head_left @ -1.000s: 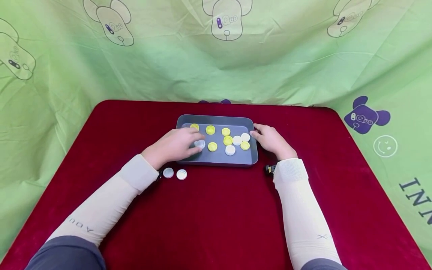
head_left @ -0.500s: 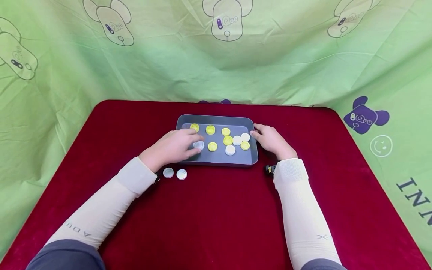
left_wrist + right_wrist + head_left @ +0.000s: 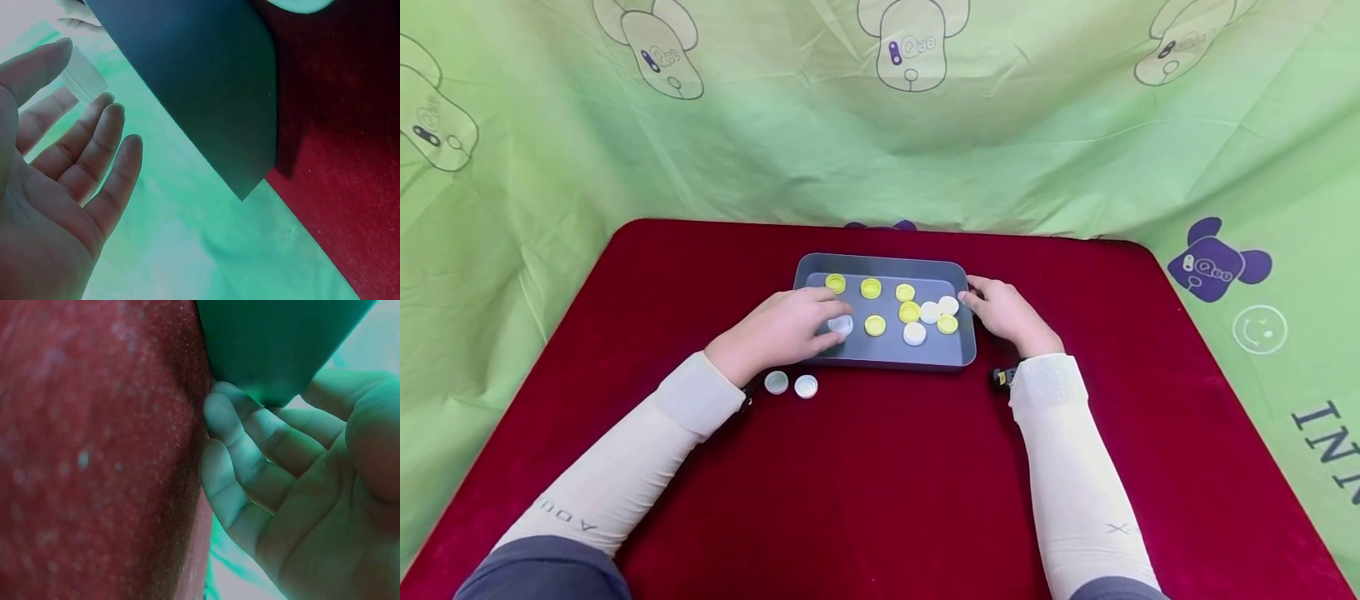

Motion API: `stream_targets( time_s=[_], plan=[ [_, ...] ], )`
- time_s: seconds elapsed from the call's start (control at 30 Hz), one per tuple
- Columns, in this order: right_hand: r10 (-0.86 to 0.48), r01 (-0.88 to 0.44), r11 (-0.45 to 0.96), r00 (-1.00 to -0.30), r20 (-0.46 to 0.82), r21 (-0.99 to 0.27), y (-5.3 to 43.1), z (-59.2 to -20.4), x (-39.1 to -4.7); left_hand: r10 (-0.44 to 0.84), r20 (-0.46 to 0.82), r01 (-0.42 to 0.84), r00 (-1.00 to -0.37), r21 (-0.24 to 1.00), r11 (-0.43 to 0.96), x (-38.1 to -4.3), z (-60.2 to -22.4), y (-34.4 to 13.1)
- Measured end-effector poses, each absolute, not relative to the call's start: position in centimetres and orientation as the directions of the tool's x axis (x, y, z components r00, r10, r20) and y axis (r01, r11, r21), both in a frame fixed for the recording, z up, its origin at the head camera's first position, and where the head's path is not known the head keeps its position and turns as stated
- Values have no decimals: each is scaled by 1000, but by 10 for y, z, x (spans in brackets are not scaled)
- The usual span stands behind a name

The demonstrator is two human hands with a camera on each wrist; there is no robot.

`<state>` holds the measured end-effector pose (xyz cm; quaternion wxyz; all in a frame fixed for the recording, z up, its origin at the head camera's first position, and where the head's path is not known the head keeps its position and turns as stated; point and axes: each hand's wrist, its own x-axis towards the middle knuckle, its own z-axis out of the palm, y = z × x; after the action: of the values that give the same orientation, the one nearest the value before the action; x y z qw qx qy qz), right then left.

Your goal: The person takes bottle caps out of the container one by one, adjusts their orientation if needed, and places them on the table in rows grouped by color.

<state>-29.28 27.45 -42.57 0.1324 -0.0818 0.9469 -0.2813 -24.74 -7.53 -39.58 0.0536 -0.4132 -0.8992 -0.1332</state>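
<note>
My left hand (image 3: pixel 793 323) is over the left end of a grey rectangular tray (image 3: pixel 891 360). Between thumb and fingertips it pinches a translucent white bottle cap (image 3: pixel 841 325), seen tilted on edge as a clear cap (image 3: pixel 86 76) in the left wrist view. At the tray's right end, my right hand (image 3: pixel 1006 315) grips the rim, thumb over the top and fingers against the outer wall (image 3: pixel 269 350). Inside the tray lie several yellow caps (image 3: pixel 875 326) and white caps (image 3: pixel 914 334), the white ones grouped toward the right.
Two whitish caps, a left one (image 3: pixel 777 382) and a right one (image 3: pixel 806 387), lie on the red tablecloth (image 3: pixel 880 483) just in front of the tray's left corner. A green printed curtain (image 3: pixel 775 150) hangs behind and beside the table.
My left hand has drawn slightly left and toward me with the pinched cap. The right hand keeps its grip on the tray, and the other caps lie as before.
</note>
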Motion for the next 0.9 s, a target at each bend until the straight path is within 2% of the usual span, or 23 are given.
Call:
stream_targets(
  time_s=[0.9],
  plan=[
    [-229, -73, 828, -949, -217, -556, 275, -427, -292, 740, 275, 789, -614, 170, 591, -231, -393, -80]
  ],
)
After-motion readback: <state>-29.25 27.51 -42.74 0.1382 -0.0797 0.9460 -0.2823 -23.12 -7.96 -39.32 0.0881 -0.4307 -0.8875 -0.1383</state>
